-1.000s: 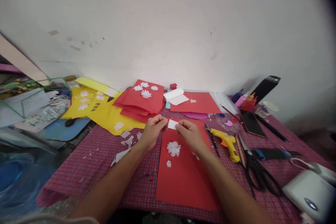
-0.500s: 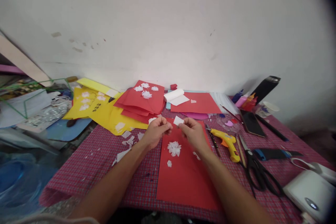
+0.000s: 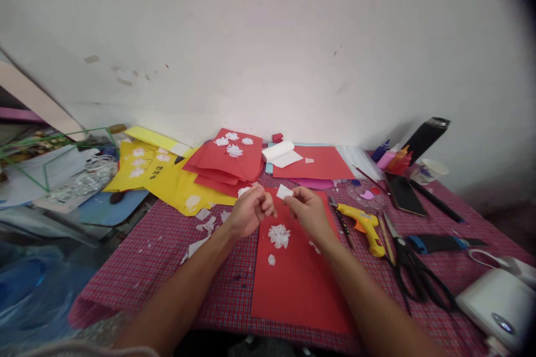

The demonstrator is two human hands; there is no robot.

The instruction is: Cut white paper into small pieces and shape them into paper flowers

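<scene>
Between the thumb and fingers of my right hand (image 3: 309,209) is a small white paper piece (image 3: 285,192), held above a red sheet (image 3: 299,290). My left hand (image 3: 252,209) hovers just to the left, its fingers curled in; what they hold, if anything, is too small to make out. Below the hands, a ruffled white paper flower (image 3: 279,236) lies on the red sheet. Nearer to me on the same sheet is a small white paper scrap (image 3: 272,260). Another white flower (image 3: 243,192) is partly hidden behind my left hand.
A yellow glue gun (image 3: 362,226), black scissors (image 3: 412,268) and a phone (image 3: 405,195) lie at right. A white paper roll (image 3: 280,150) sits at the back. Red folded sheets (image 3: 226,164) with white flowers and yellow paper (image 3: 173,181) are at left, near loose paper scraps (image 3: 206,224).
My left hand has turned and its fingers have shifted from a thumb-and-finger pinch to a curl. My right hand keeps the white paper piece in nearly the same place.
</scene>
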